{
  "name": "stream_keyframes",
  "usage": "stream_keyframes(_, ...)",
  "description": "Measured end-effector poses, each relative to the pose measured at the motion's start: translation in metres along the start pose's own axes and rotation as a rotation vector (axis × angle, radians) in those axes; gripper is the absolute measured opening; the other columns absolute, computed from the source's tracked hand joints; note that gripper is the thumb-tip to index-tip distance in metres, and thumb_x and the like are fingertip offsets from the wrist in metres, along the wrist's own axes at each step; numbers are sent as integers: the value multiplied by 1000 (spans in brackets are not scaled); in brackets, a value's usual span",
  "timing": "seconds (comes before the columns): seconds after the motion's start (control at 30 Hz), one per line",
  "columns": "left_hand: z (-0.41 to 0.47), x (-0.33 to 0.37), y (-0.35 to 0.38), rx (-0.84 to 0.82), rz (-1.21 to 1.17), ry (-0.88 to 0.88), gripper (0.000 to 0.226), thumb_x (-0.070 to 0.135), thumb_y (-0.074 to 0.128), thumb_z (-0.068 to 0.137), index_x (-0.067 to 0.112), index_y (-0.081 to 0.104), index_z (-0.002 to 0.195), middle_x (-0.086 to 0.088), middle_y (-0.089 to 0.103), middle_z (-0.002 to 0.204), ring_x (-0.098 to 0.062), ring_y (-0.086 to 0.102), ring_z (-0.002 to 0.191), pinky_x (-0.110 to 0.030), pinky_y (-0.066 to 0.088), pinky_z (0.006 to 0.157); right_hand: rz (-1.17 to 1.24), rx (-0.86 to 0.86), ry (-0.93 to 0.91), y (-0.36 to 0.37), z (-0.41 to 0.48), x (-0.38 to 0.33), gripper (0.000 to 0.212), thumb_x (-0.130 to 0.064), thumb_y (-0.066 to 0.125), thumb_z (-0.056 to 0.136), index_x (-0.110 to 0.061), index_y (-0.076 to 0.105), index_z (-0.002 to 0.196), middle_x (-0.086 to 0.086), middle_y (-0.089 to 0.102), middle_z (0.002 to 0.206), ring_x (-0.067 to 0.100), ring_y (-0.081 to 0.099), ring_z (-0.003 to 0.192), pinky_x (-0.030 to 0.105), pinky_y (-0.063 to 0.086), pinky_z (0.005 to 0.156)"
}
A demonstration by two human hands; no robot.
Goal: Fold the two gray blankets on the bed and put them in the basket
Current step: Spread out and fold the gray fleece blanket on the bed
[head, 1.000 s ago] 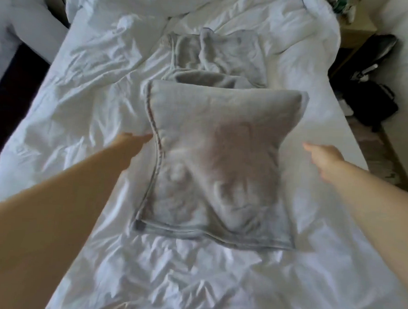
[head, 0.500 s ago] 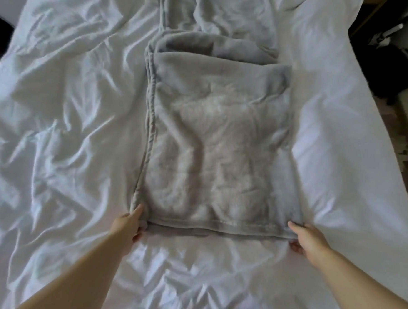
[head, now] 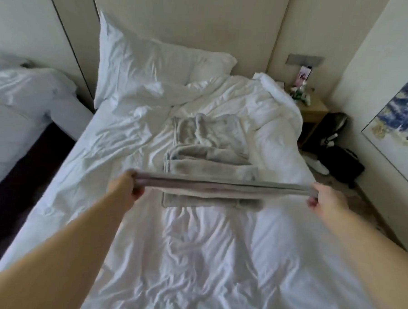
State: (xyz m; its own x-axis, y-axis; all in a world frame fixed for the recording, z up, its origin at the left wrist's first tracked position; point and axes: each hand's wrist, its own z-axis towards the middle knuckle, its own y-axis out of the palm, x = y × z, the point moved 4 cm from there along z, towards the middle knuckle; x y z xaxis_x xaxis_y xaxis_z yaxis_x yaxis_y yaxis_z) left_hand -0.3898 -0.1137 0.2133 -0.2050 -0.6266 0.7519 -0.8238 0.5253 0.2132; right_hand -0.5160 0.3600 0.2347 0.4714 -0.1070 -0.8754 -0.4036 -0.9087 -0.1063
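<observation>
White, creased sheets are covering the bed (head: 204, 260), and the nearer gray blanket (head: 222, 186) is lying across its middle, partly folded. The blanket's near edge is being held up off the sheet, pulled into a straight, flat band between the two hands, while the rest of it is lying on the bed under and behind that band.

The left hand (head: 125, 185) is gripping the left end of the band, its fingers curled closed round the cloth. The right hand (head: 323, 198) is gripping the right end in the same way. Both bare arms are reaching forward from the bottom corners of the view.

The second gray blanket (head: 209, 131) is lying just beyond the first, touching its far side, loosely bunched and wrinkled. Beyond that, a white pillow (head: 144, 63) is leaning against the wall at the head of the bed, and a rumpled white duvet (head: 271, 106) is heaped along the right side.

To the right of the bed a wooden nightstand (head: 311, 110) is standing in the corner, with a black bag (head: 339, 161) on the floor near it and a painting (head: 401, 112) hanging on the right wall. Another bed (head: 24, 97) with white covers is showing at the left edge.
</observation>
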Motion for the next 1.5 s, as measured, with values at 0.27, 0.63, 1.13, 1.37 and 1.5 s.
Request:
stream_keyframes(0.27, -74, 41, -44, -52, 67, 129, 14, 21, 63, 84, 17, 51, 78, -4, 52, 78, -14, 51, 60, -25, 45, 45, 163, -85, -183, -56, -84, -41, 11, -21, 60, 91, -21, 56, 81, 2, 47, 73, 12, 43, 61, 26, 42, 58)
stream_keyframes(0.63, -89, -199, -289, 189, 398, -331, 11, 16, 61, 87, 8, 53, 87, -11, 51, 77, -22, 52, 60, -27, 45, 43, -59, 130, 411, -194, -223, 284, 18, -7, 52, 95, -9, 50, 77, 9, 34, 64, 17, 28, 52, 18, 33, 35)
stream_keyframes(1.13, -252, -167, -331, 94, 158, 20, 15, 21, 66, 82, 12, 56, 78, -7, 52, 72, -17, 52, 57, -20, 47, 42, 71, -44, 76, -267, -293, 210, 11, -16, 62, 87, -11, 58, 78, 5, 42, 65, 15, 37, 52, 29, 40, 52)
stream_keyframes(1.37, -340, -269, -431, 230, 317, -6, 23, 19, 69, 83, 8, 54, 71, -10, 53, 67, -21, 52, 55, -28, 47, 52, 38, -40, 312, -379, -344, 340, 9, -17, 60, 90, -9, 60, 94, 6, 42, 68, 14, 38, 53, 28, 40, 52)
stream_keyframes(1.5, -379, -306, -477, 263, 482, -15, 22, 20, 68, 84, 3, 59, 76, -10, 52, 62, -22, 50, 49, -26, 43, 47, 27, 7, 433, -432, -373, 405, 20, -14, 62, 90, -13, 54, 108, 4, 40, 74, 14, 37, 58, 29, 42, 58)
